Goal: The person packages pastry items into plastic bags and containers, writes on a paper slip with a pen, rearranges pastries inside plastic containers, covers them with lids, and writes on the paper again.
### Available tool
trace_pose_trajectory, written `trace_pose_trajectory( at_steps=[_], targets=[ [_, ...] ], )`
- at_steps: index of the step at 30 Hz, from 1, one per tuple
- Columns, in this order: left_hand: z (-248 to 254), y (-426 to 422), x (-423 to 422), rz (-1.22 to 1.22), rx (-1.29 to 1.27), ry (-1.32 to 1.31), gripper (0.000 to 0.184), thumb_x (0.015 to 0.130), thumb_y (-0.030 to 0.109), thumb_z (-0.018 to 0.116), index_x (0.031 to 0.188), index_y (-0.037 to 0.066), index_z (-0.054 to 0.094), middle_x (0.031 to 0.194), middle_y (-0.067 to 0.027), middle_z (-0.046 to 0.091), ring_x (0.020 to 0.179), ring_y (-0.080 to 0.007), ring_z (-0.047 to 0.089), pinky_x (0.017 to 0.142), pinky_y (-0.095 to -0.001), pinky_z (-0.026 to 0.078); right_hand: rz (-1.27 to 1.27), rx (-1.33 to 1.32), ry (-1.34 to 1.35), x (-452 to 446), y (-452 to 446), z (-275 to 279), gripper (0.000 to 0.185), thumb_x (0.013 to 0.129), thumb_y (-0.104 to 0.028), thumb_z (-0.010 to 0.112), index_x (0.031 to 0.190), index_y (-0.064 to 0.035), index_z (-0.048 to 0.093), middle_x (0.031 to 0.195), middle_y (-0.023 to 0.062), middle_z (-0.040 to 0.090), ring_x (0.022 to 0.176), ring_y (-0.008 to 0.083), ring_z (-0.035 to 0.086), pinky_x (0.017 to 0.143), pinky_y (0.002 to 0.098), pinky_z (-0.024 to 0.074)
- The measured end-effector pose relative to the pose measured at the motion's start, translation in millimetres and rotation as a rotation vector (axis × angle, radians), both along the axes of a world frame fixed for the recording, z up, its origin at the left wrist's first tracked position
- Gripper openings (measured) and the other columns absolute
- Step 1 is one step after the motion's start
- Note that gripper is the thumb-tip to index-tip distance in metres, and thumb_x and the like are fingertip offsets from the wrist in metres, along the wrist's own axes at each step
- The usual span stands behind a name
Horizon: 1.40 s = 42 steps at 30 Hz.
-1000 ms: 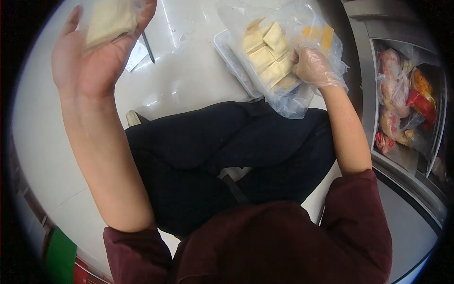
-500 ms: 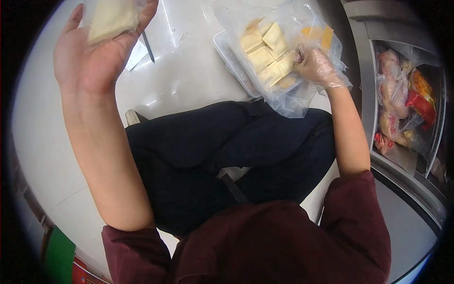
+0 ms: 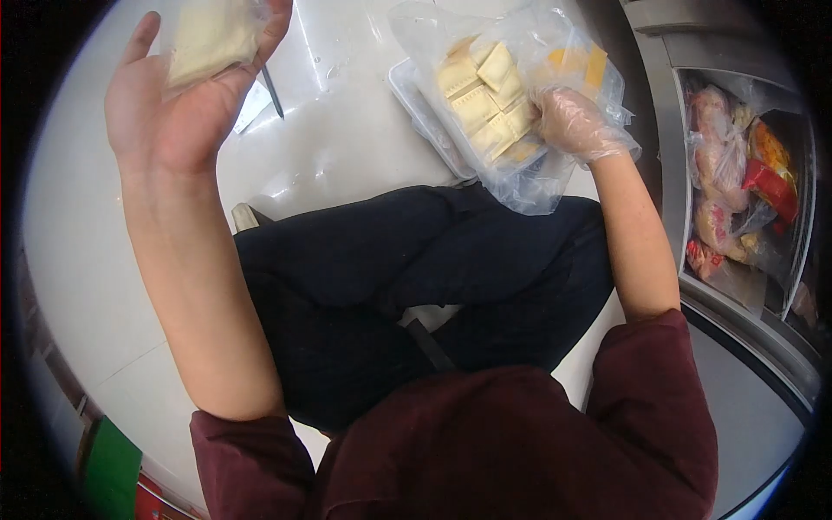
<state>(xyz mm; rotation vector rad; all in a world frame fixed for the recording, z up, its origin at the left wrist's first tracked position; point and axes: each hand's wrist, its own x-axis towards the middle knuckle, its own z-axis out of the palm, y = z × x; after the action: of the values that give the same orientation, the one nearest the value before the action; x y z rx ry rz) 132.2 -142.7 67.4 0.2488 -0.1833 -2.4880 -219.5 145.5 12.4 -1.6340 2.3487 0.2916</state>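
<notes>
My bare left hand (image 3: 178,126) is palm up at the upper left, supporting a clear plastic bag of pale yellow pastry (image 3: 212,39), its thumb and fingers around the sides. In a thin clear plastic glove, my right hand (image 3: 576,124) reaches among pale square pastries (image 3: 475,106) with crimped edges. Its fingers are curled and closed against the right side of the stack; what lies between the fingertips is hidden. These pastries sit in an opened clear plastic bag (image 3: 530,195), which lies over a translucent plastic tub (image 3: 414,95).
On the light tiled floor (image 3: 338,113) lie a white paper slip (image 3: 251,106) and a thin dark stick-like object (image 3: 273,94). To the right stands an open freezer drawer (image 3: 680,173) holding bagged frozen food (image 3: 715,165) and a red packet (image 3: 771,192). My bent legs (image 3: 416,251) are below the tub.
My left hand and its bag have shifted slightly right. My right hand has turned and edged left against the pastries, its fingers now lower and less visible.
</notes>
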Motion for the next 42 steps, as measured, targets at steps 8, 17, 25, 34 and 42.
trace_pose_trajectory(
  at_steps=[8,17,25,34,42],
  targets=[
    [-0.2,-0.7,1.4,0.000,0.019,0.013,0.063,0.107,0.029,0.035,0.157,-0.003,0.013,0.147,-0.0325,0.031,0.133,-0.0452,0.041,0.107,-0.0620,0.043,0.007,-0.083,-0.092,-3.0,2.5,6.8,0.009,0.081,-0.012,0.068,0.087,-0.0051,0.071,0.085,0.0189,0.071,0.082,0.0393,0.068,0.072,0.0453,0.0529],
    [19.4,17.8,-11.8,0.028,-0.180,-0.161,0.069,0.105,0.035,0.033,0.157,-0.007,0.015,0.157,-0.0334,0.028,0.146,-0.0475,0.030,0.119,-0.0723,0.021,-0.091,-0.068,-0.018,3.4,-3.0,12.3,0.019,0.081,-0.016,0.070,0.094,-0.0023,0.070,0.089,0.0216,0.071,0.087,0.0387,0.070,0.077,0.0457,0.0537],
    [51.5,66.9,-45.9,0.029,-0.300,-0.290,0.076,0.105,0.046,0.026,0.160,-0.004,0.009,0.161,-0.0289,0.024,0.151,-0.0439,0.025,0.120,-0.0745,0.016,-0.110,-0.003,-0.170,4.7,-0.8,28.9,0.023,0.078,-0.015,0.073,0.097,-0.0042,0.070,0.095,0.0189,0.073,0.093,0.0367,0.070,0.081,0.0446,0.0538],
    [30.9,63.7,-49.7,0.040,-0.289,-0.414,0.074,0.106,0.042,0.034,0.156,-0.009,0.018,0.156,-0.0267,0.031,0.132,-0.0361,0.045,0.117,-0.0600,0.034,-0.018,-0.053,-0.164,-2.4,1.9,13.8,0.015,0.072,-0.010,0.071,0.085,-0.0026,0.068,0.084,0.0225,0.069,0.084,0.0409,0.067,0.073,0.0461,0.0513],
    [35.3,66.5,-49.5,0.030,-0.198,-0.308,0.068,0.106,0.039,0.032,0.150,-0.013,0.024,0.144,-0.0272,0.040,0.135,-0.0404,0.042,0.115,-0.0638,0.037,-0.057,0.009,-0.105,-1.5,-1.5,18.0,0.011,0.074,-0.008,0.065,0.081,-0.0002,0.065,0.083,0.0252,0.067,0.080,0.0429,0.065,0.071,0.0471,0.0506]
  ],
)
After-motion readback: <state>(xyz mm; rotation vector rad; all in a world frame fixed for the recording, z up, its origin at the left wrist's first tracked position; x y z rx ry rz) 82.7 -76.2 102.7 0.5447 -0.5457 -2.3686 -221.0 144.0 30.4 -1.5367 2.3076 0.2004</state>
